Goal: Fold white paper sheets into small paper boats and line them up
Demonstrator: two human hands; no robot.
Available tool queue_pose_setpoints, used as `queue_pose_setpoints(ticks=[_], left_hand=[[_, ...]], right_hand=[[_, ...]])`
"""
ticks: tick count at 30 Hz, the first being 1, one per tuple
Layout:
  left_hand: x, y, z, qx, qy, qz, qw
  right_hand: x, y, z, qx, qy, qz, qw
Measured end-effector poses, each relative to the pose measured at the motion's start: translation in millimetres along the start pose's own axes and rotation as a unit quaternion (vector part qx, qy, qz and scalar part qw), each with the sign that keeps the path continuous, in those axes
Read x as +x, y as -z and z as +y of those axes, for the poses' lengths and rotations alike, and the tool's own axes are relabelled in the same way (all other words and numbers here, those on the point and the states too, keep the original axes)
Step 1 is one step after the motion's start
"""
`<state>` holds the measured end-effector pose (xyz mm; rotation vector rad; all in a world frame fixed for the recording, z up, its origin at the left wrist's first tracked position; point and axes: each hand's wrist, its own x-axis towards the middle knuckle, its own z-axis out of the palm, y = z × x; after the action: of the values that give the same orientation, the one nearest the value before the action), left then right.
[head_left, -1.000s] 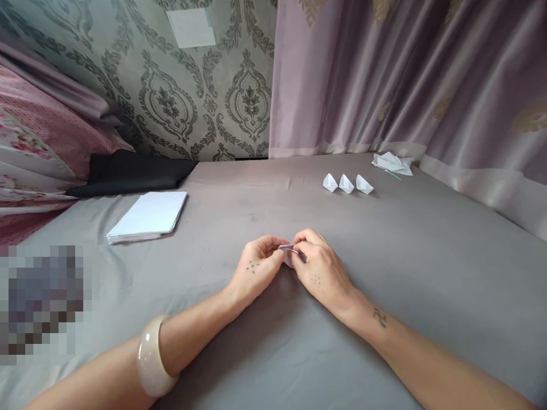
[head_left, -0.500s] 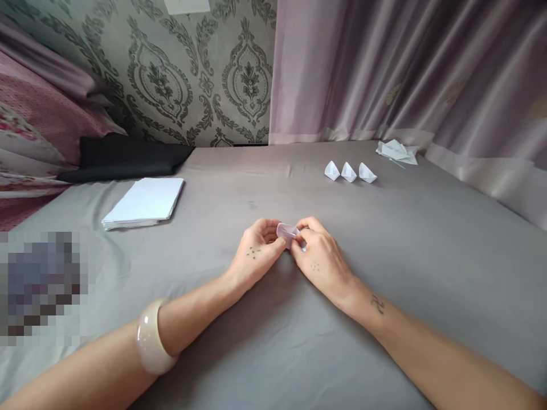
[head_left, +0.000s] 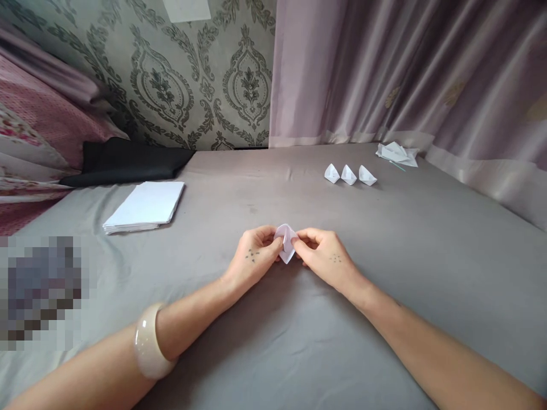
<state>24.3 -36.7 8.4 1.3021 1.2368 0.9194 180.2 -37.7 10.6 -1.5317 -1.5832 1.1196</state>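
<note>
A small folded piece of white paper is held up between my two hands over the grey sheet, its pointed end downward and a fold opening in its middle. My left hand pinches its left edge, thumb in front and fingers behind. On the right edge, my right hand grips it the same way, with the thumb at the fold. Farther back to the right stand three folded white paper boats, a left one, a middle one and a right one.
A stack of white paper lies at the left. Behind it is a folded black cloth. White paper pieces and a thin greenish stick lie at the back right by the curtain. A blurred-out object is at the left edge.
The folded paper has turned and now shows its pointed opening toward me. My right hand has shifted its grip to the paper's right edge and rotated; my left hand has barely moved.
</note>
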Motion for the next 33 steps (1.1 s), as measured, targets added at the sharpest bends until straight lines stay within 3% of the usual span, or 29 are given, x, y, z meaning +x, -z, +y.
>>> queue_pose_setpoints(ticks=[10, 17, 23, 33], left_hand=[[-2.4, -1.1, -4.4, 0.157, -0.038, 0.050, 0.986], [-4.1, -1.7, -5.7, 0.144, -0.040, -0.004, 0.989], [-4.4, -4.3, -1.9, 0.211, -0.028, 0.026, 0.977], [-9.6, -4.7, -9.6, 0.300, -0.097, 0.039, 0.948]], right_hand=[[3.2, -12.6, 1.4, -0.043, -0.031, 0.037, 0.998], [4.0, -13.5, 2.6, -0.004, -0.038, 0.025, 0.999], [2.6, -16.3, 4.7, 0.020, -0.023, 0.022, 0.999], [2.6, -23.0, 7.3, 0.021, -0.015, 0.030, 0.999]])
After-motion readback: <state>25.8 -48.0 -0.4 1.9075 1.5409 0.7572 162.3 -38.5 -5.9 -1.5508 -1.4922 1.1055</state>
